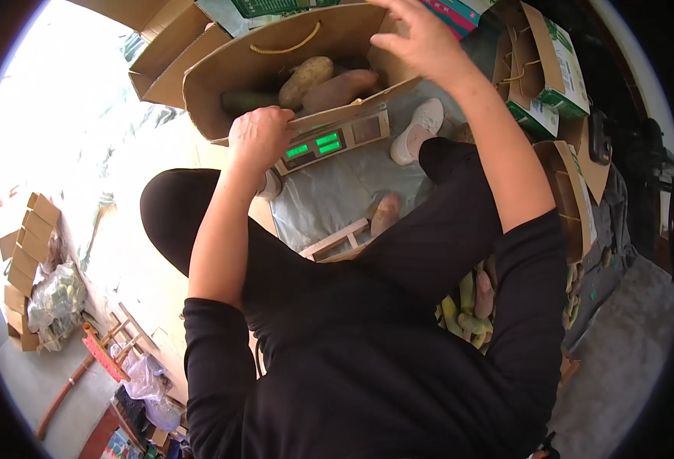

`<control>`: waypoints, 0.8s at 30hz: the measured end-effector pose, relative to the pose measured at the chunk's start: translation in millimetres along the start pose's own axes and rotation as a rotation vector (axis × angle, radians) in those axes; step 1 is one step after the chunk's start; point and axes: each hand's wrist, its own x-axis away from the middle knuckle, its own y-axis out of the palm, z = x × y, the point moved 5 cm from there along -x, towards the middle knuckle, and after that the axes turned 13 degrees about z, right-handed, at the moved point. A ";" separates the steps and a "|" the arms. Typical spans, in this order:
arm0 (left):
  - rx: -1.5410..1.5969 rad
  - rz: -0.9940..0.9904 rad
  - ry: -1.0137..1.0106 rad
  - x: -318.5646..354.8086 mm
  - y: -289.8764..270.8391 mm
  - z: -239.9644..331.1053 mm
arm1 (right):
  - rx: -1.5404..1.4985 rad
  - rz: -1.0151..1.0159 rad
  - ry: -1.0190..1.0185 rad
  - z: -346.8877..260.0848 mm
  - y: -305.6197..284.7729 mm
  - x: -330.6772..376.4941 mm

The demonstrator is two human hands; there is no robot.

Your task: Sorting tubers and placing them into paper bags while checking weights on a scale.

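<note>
An open brown cardboard box (208, 96) with a yellow cord handle (287, 47) sits on a digital scale (367, 131) with a lit green display. In it lie a pale tan tuber (306, 80), a reddish-brown one (342, 90) and a dark green vegetable (249, 101). My left hand (260, 138) is closed over the box's near edge, its fingertips partly hidden. Above the box's right end, my right hand (421, 42) has thumb and fingers apart and holds nothing; the top of that hand is cut off by the picture's edge.
Several more cardboard boxes (558, 69) stand at the right. A brown tuber (386, 213) lies between my legs beside a wooden frame (337, 241). Green and reddish vegetables (467, 306) are piled by my right thigh. A red-topped stool (106, 352) lies at the lower left.
</note>
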 end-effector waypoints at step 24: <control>0.567 0.520 -0.509 20.6 -80.2 -150.0 | -0.284 0.142 0.628 108.9 -36.6 42.7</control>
